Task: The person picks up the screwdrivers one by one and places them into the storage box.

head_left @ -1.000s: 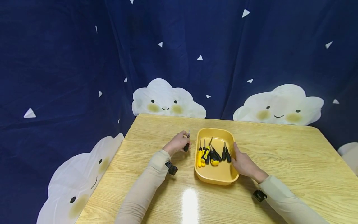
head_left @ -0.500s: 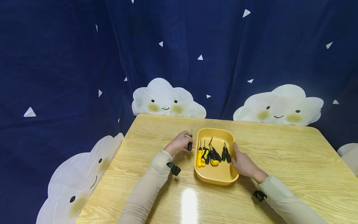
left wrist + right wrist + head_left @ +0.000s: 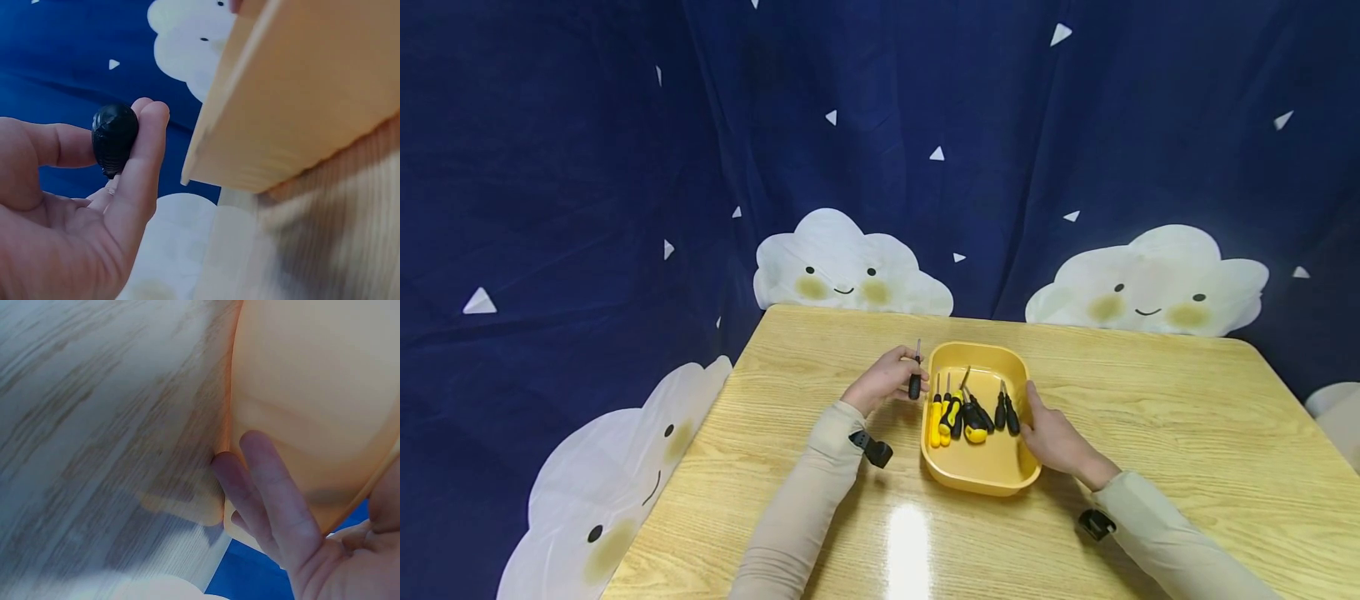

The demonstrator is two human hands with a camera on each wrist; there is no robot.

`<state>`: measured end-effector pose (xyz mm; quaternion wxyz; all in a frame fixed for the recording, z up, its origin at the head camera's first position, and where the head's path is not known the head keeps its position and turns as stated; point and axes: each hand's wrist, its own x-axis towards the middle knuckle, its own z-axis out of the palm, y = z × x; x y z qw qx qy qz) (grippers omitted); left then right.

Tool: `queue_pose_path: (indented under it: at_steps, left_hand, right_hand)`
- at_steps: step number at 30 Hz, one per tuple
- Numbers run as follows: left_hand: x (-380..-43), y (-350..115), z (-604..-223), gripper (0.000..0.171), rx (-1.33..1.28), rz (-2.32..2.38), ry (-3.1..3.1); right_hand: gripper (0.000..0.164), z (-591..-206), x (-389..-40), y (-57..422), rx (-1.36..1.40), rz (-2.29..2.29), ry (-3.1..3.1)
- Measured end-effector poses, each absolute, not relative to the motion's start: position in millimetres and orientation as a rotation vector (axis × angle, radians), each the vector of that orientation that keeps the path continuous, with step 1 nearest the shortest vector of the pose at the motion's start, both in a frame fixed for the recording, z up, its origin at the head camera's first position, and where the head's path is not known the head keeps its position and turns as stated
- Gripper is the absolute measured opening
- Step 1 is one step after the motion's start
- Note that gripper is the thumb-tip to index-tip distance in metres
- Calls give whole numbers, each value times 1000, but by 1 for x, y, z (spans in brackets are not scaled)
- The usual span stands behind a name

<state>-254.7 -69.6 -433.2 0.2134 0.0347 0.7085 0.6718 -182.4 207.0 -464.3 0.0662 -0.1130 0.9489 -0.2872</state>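
Note:
Beside the left wall of a yellow plastic bin (image 3: 981,475), my left hand (image 3: 880,382) pinches a black-handled screwdriver (image 3: 914,385) between thumb and fingers, its shaft pointing up and away. In the left wrist view the butt of the screwdriver's black handle (image 3: 115,134) faces the camera, apart from the bin's outer wall (image 3: 300,94). My right hand (image 3: 1060,442) grips the bin's right side. In the right wrist view its fingers (image 3: 275,487) lie against the outer wall, with the thumb at the rim. Inside the bin lie several screwdrivers, some with yellow handles (image 3: 936,423), others with black handles (image 3: 1012,417).
The bin stands on a wood-grain table (image 3: 1180,408). Behind the table hangs a dark blue curtain (image 3: 880,100) with white clouds and triangles. Each wrist wears a black camera, the left one (image 3: 877,452) near the bin's left side.
My left hand has moved slightly right with the screwdriver, closer to the bin's left rim, and the screwdriver now points more directly away. The right hand and the bin have stayed put.

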Motion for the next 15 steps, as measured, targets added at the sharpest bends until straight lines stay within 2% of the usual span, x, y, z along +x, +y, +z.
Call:
queue_pose_path:
  at_steps: [15]
  left_hand:
    - [-256,-55,-413,39,148,1903,1873]
  right_hand:
    - [75,-462,-181,206,-319,-875,2830]
